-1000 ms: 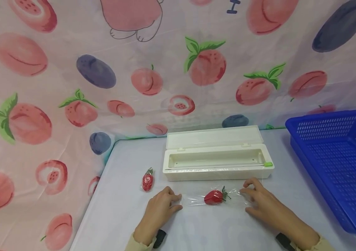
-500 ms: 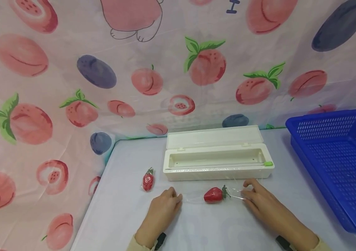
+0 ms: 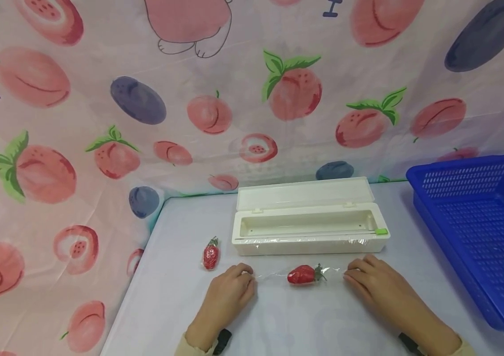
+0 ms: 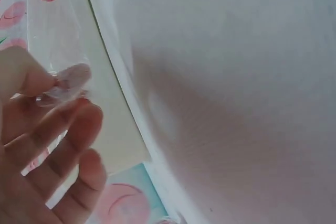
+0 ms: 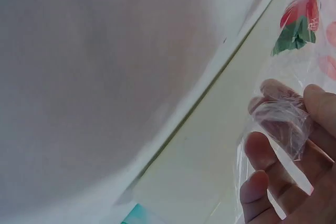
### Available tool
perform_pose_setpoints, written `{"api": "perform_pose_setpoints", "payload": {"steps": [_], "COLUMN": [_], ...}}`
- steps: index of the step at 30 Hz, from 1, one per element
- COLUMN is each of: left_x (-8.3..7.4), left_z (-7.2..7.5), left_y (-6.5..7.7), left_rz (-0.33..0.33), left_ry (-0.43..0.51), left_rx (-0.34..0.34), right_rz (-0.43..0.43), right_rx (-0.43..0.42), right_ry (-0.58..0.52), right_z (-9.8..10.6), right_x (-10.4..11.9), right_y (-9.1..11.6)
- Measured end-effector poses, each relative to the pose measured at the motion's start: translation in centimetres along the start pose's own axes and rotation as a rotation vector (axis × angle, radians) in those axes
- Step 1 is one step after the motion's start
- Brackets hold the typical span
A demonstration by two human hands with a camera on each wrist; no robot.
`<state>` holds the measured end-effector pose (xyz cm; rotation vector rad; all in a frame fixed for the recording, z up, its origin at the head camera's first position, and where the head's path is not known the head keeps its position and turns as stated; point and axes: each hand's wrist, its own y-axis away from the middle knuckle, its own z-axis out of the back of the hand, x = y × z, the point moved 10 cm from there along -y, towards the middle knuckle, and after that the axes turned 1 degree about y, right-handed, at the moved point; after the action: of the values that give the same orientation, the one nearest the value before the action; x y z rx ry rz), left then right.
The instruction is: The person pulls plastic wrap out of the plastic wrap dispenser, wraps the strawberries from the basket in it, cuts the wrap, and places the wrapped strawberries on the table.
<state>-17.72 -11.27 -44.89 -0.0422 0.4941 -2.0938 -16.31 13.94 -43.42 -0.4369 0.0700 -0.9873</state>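
A red strawberry with green leaves [image 3: 302,275] lies in a strip of clear cling film [image 3: 274,273] in front of the white box. My left hand [image 3: 230,291] pinches the film's left end; the left wrist view shows the bunched film [image 4: 68,82] between thumb and fingers. At the other end, my right hand [image 3: 378,282] pinches the film too, its gathered tail [image 5: 283,124] over the fingers in the right wrist view. The strip runs taut between both hands, with the strawberry nearer the right one. A second strawberry wrapped in film [image 3: 210,254] lies beyond my left hand.
Behind the hands stands a long white cling film box [image 3: 310,246], lid raised, with a green slider [image 3: 381,231] at its right front. A blue plastic basket [image 3: 434,212] is at the right. Fruit-printed cloth [image 3: 234,99] hangs behind the white table.
The film has drawn into a narrower, twisted strip around the strawberry. Both hands' fingers, spread a second ago, have come together on its ends. The wrapped strawberry and box stay put.
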Motion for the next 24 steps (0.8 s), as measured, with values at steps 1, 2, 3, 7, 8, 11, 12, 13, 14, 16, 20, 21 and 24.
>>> {"api": "perform_pose_setpoints", "payload": {"steps": [1, 2, 3, 7, 8, 11, 12, 13, 14, 16, 20, 21, 24], "left_x": [0.1, 0.1, 0.3, 0.9, 1.1, 1.5, 1.7, 1.9, 2.0, 2.4, 3.0, 3.1, 3.6], "left_z": [0.2, 0.3, 0.3, 0.3, 0.2, 0.1, 0.1, 0.0, 0.0, -0.1, -0.3, -0.3, -0.5], "left_y": [0.0, 0.0, -0.1, -0.2, -0.3, -0.4, -0.4, -0.5, -0.5, -0.7, -1.0, -1.1, -1.2], "left_rz": [0.001, 0.007, 0.016, 0.065, 0.077, 0.106, 0.117, 0.130, 0.141, 0.167, 0.215, 0.230, 0.285], "left_ry": [0.019, 0.037, 0.057, 0.105, 0.111, 0.136, 0.144, 0.154, 0.164, 0.183, 0.228, 0.245, 0.304], "left_rx": [-0.007, -0.012, -0.011, 0.002, 0.006, 0.011, 0.014, 0.017, 0.020, 0.023, 0.013, 0.009, -0.012], "right_rz": [-0.013, -0.029, -0.033, -0.034, -0.051, -0.125, -0.148, -0.169, -0.189, -0.206, -0.302, -0.328, -0.385], "right_rx": [0.013, 0.030, 0.029, -0.006, -0.004, 0.009, 0.010, 0.007, 0.000, -0.025, -0.030, -0.027, -0.028], "right_ry": [-0.001, -0.005, -0.009, -0.045, -0.065, -0.114, -0.124, -0.131, -0.138, -0.136, -0.173, -0.180, -0.190], "right_z": [0.0, -0.1, -0.1, 0.2, 0.2, 0.0, -0.1, -0.1, -0.1, 0.0, 0.0, 0.1, 0.2], "right_x": [-0.2, -0.4, -0.5, -0.7, -0.9, -1.6, -1.8, -2.1, -2.3, -2.5, -3.2, -3.4, -3.8], "right_y": [0.0, 0.0, -0.1, -0.4, -0.5, -0.6, -0.6, -0.7, -0.7, -0.9, -1.3, -1.4, -1.7]}}
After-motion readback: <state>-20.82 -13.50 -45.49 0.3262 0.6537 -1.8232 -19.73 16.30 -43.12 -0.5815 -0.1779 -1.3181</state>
